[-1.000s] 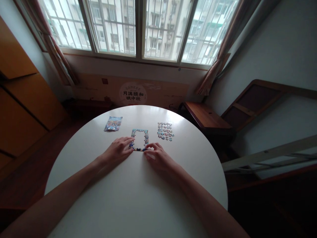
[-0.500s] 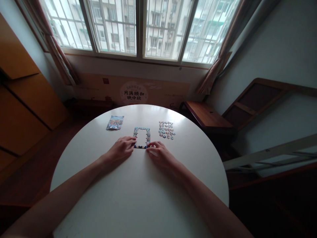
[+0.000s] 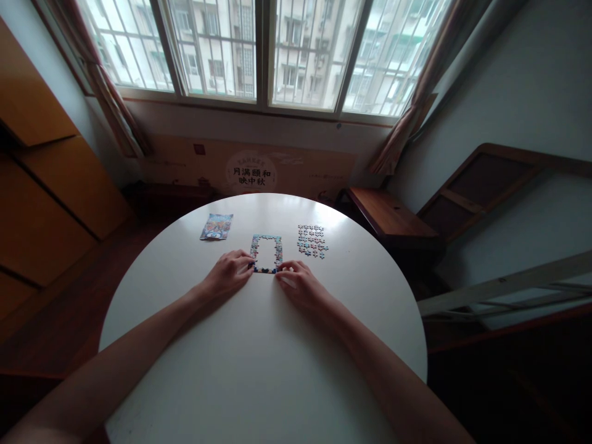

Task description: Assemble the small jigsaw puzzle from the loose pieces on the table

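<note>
A small jigsaw border frame (image 3: 267, 253), hollow in the middle, lies on a round white table (image 3: 259, 376). My left hand (image 3: 228, 274) rests at its near left corner, fingers curled, fingertips touching the edge. My right hand (image 3: 298, 283) sits at the near right corner, fingers bent and pressed to the frame's bottom edge. Whether either hand pinches a piece is too small to tell. Several loose puzzle pieces (image 3: 312, 240) are laid out to the right of the frame. A colourful picture card (image 3: 216, 227) lies to its left.
A wooden bench (image 3: 388, 217) stands past the table's right side, a leaning wooden frame (image 3: 485, 179) behind it. Orange cabinets (image 3: 50, 185) fill the left. A barred window (image 3: 263, 49) with curtains faces me, a printed cardboard box (image 3: 250, 169) beneath it.
The view has shifted slightly, so table and puzzle sit a bit higher. Both hands stay at the frame's near corners; the left fingers have curled in more.
</note>
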`<state>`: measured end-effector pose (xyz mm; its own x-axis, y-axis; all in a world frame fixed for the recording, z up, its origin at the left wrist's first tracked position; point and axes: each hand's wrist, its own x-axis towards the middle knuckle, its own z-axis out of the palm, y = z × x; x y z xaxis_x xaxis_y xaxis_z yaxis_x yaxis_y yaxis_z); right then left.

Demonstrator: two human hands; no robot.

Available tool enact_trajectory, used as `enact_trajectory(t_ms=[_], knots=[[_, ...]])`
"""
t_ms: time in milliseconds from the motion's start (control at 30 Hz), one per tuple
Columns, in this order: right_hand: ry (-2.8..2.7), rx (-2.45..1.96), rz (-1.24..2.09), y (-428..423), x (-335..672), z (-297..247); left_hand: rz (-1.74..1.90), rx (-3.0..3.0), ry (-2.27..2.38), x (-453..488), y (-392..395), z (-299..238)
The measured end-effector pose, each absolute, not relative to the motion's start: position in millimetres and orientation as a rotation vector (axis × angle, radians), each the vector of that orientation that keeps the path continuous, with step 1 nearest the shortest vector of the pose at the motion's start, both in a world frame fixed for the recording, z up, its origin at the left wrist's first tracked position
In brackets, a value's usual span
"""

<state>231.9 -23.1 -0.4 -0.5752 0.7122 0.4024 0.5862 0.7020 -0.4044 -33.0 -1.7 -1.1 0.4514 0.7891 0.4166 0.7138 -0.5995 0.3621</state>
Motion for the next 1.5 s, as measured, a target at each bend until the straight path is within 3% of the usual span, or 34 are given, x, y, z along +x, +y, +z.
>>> enact_trajectory(t_ms=[1500], knots=[[-2.342, -0.984, 0.339, -20.4, 233.7, 0.0, 0.861, 2.545, 1.349, -36.3, -0.2, -0.1]])
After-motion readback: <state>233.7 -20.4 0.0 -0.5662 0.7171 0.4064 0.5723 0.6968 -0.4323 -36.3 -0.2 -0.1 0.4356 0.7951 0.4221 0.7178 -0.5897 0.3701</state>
